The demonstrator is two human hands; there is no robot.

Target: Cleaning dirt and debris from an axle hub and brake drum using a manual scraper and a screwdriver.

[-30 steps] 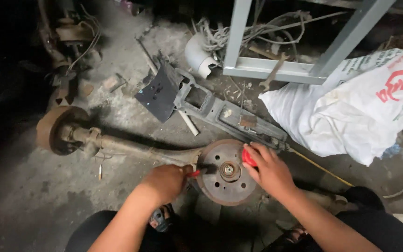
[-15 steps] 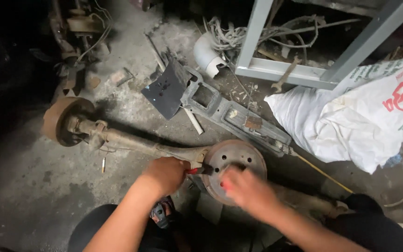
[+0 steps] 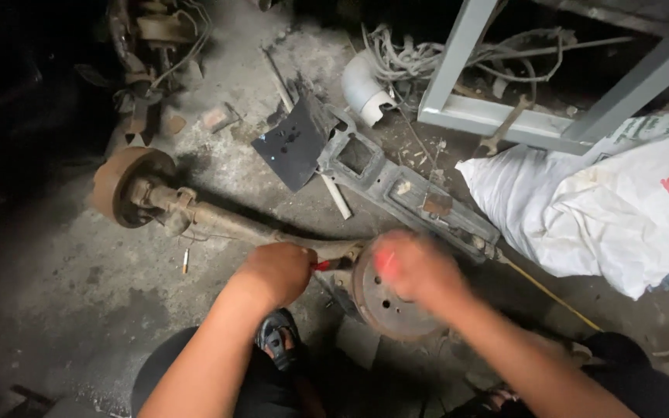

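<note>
Here: my left hand (image 3: 276,271) pinches a red-handled tool (image 3: 334,263) against the rusty brake drum (image 3: 389,306) for leverage; right hand (image 3: 416,267) blurred, grip untellable.

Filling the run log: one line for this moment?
left hand: grips red-handled tool | right hand: blurred, over rusty brake drum | axle: on floor

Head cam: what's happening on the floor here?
A person crouches over a rusty axle lying on a dirty concrete floor. The left hand grips a red-handled tool at the near brake drum. The right hand is over the drum's face, motion-blurred, with something red in it that cannot be made out. Another drum sits at the axle's far end. A white sack and metal frame lie nearby.
</note>
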